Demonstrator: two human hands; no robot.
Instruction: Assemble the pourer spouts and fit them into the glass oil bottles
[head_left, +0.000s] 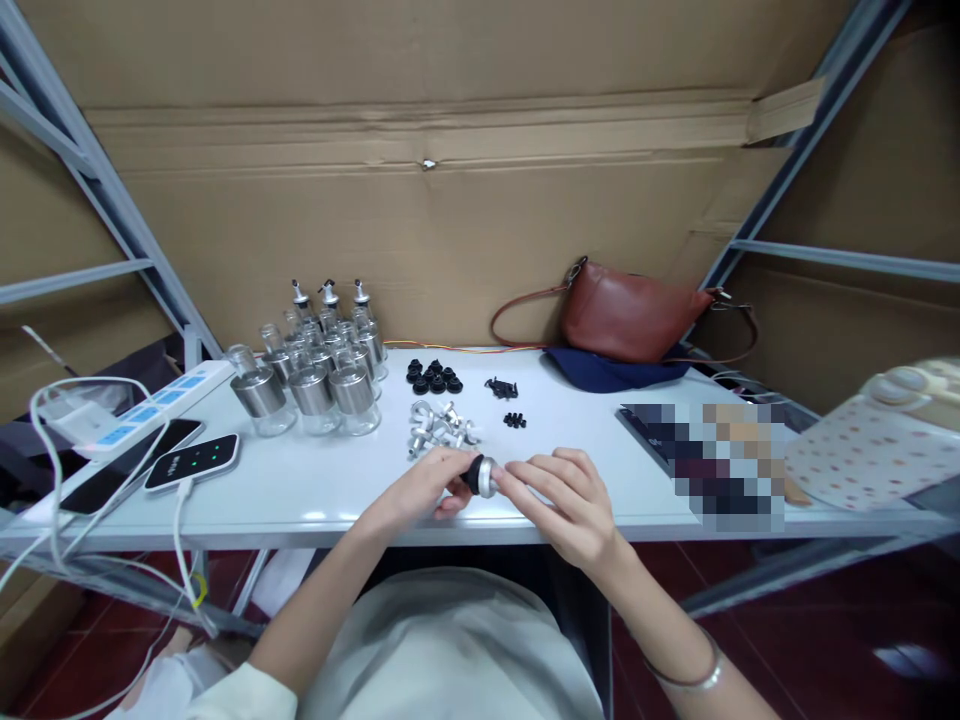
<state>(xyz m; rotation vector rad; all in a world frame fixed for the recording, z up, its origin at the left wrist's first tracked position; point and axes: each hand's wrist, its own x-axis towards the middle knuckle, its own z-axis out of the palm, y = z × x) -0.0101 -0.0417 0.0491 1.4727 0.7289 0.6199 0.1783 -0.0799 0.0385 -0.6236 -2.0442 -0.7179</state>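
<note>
Near the front edge of the table, my left hand (427, 490) is closed round a pourer spout (480, 476) with a black stopper and a silver collar. The fingertips of my right hand (566, 500) meet at the silver end of the same spout; its remaining fingers are stretched out side by side. Just beyond my hands lies a loose pile of silver spout parts (442, 428). Behind it stand several black stoppers (433, 378). Small black caps (515, 420) and a heap of thin black pieces (501, 388) lie to their right.
Glass bottles with steel bands (311, 395) stand in rows at the left, some fitted with spouts. A power strip (157, 405), a phone (127, 468) and a white power bank (193, 462) with cables lie far left. A brown bag (634, 312) sits on dark blue cloth (607, 372) behind.
</note>
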